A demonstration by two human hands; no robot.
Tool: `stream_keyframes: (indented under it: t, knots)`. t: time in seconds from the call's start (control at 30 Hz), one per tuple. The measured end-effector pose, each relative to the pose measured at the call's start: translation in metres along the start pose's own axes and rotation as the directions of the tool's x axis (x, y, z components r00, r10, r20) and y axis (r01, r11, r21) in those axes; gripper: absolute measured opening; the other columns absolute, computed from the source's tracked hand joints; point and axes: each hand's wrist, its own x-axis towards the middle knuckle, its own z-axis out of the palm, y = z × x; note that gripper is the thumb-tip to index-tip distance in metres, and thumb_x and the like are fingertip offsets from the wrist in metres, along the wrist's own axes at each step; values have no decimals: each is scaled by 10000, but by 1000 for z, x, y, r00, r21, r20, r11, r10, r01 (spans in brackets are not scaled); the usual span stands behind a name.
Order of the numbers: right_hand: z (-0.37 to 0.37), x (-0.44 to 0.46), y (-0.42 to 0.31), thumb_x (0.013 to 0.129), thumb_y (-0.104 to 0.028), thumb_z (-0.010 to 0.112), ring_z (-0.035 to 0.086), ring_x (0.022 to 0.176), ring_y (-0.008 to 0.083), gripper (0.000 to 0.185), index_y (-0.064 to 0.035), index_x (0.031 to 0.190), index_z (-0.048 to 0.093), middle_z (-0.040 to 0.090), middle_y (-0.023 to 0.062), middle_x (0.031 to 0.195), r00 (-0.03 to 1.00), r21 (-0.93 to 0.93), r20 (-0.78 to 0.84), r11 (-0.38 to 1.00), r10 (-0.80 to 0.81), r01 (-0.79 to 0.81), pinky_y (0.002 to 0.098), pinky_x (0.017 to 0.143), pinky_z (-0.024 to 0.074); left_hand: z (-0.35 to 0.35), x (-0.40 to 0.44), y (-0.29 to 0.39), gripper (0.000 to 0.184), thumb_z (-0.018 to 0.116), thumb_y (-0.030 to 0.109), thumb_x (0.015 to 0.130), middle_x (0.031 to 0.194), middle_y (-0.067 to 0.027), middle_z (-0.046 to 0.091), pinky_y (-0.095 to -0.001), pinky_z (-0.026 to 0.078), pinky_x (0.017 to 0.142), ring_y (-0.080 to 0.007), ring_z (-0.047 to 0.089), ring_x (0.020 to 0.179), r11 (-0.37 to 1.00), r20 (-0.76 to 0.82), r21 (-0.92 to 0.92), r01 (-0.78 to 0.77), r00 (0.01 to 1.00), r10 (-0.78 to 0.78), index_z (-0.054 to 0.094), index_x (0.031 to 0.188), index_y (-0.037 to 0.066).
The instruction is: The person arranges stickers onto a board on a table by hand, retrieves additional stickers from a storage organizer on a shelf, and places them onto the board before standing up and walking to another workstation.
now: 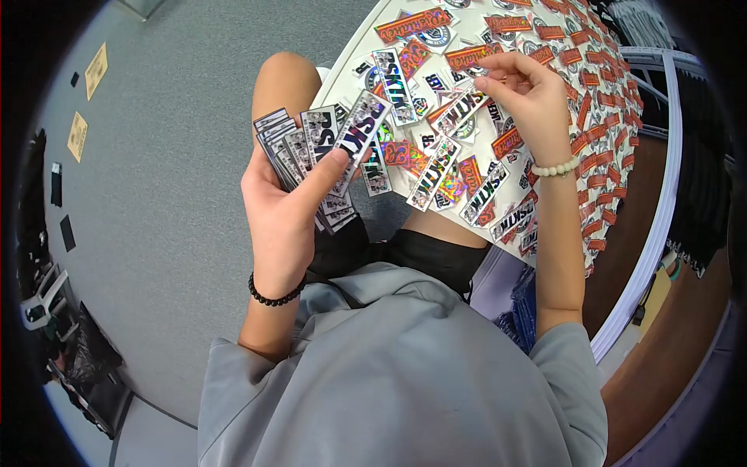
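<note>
My left hand (284, 198) is closed around a fanned stack of rectangular stickers (299, 148) with bold black lettering, its thumb pressing on the top one. That stack is held beside the near edge of a white table (342, 82). Over the table, the thumb and fingers of my right hand (537, 109) are pinched at the upper end of a shiny lettered sticker (457, 113). This sticker lies over or just above others; contact is hard to tell. Similar lettered stickers (433, 173) are spread along the near edge, overlapping orange-red ones (412, 26).
Rows of orange-red and round stickers cover the table's far right side. A white rail (669, 156) curves past that side, with dark hanging items (696, 187) beyond. Grey carpet (194, 93) lies to the left, with paper sheets (96, 70) on it.
</note>
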Motion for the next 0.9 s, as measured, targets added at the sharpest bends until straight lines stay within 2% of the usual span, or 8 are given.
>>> stream_keyframes:
  t: [0.13, 0.23, 0.37, 0.47, 0.63, 0.77, 0.83, 0.9]
  knots:
    - [-9, -10, -9, 686, -107, 703, 388, 535, 23, 190, -48, 864, 672, 565, -20, 686, 993, -105, -97, 992, -74, 64, 165, 509, 352, 15, -1, -3, 300, 676, -17, 727, 871, -75, 611, -226, 487, 662, -94, 589, 744, 1000, -9, 7, 20, 1000, -19, 516, 980, -32]
    - [-10, -23, -35, 749, -99, 679, 483, 647, 18, 177, -19, 905, 650, 590, -8, 753, 999, 330, -9, 943, 41, -36, 157, 539, 379, 32, 3, -10, 323, 697, -25, 700, 858, -65, 608, -222, 488, 652, -88, 585, 738, 1000, 83, 18, -3, 997, 1, 507, 961, -21]
    - [-23, -45, -53, 759, -1, 640, 583, 748, 71, 228, 22, 983, 598, 617, 36, 815, 970, 427, 239, 892, 48, -150, 181, 636, 458, 54, 5, -17, 352, 719, -1, 687, 859, -67, 609, -223, 488, 659, -86, 583, 744, 998, 173, 51, 22, 984, -30, 502, 963, -29]
    - [-42, -48, -34, 756, 12, 638, 583, 730, 68, 206, 27, 958, 602, 622, 38, 812, 989, 398, 22, 906, 148, -145, 180, 636, 463, 62, 0, -15, 312, 679, 14, 735, 853, -81, 615, -230, 490, 667, -94, 593, 748, 997, 234, 51, 52, 970, -62, 489, 977, -40]
    - [-55, -53, 21, 747, -21, 655, 545, 680, 38, 210, 15, 947, 603, 616, 15, 794, 941, 263, 18, 907, 337, -329, 149, 593, 406, 57, -5, -20, 260, 432, -33, 847, 952, -172, 597, -309, 522, 748, -218, 626, 849, 963, 251, -106, 248, 944, -216, 393, 1104, -47]
    - [-40, -59, 23, 692, -56, 717, 497, 652, 32, 269, -12, 943, 632, 604, 2, 774, 963, -156, -268, 984, 37, -81, 155, 568, 387, 58, -9, -18, 283, 480, -77, 810, 936, -178, 595, -305, 523, 737, -229, 630, 862, 970, 236, -73, 233, 949, -210, 408, 1082, -53]
    - [-44, -66, 12, 705, -53, 708, 489, 648, 40, 254, -14, 944, 631, 598, 0, 787, 924, -193, -383, 976, 18, -99, 162, 580, 396, 60, -9, -17, 288, 531, -81, 789, 903, -157, 605, -299, 522, 730, -226, 629, 862, 976, 252, -1, 216, 945, -209, 429, 1057, -55]
    - [-41, -78, -5, 719, -55, 695, 498, 642, 43, 242, -25, 949, 626, 601, 7, 810, 933, 99, -327, 988, 147, -120, 174, 545, 394, 65, -10, -24, 303, 634, -49, 742, 850, -74, 606, -244, 489, 679, -121, 598, 782, 983, 229, 73, 166, 957, -178, 486, 1005, -31]
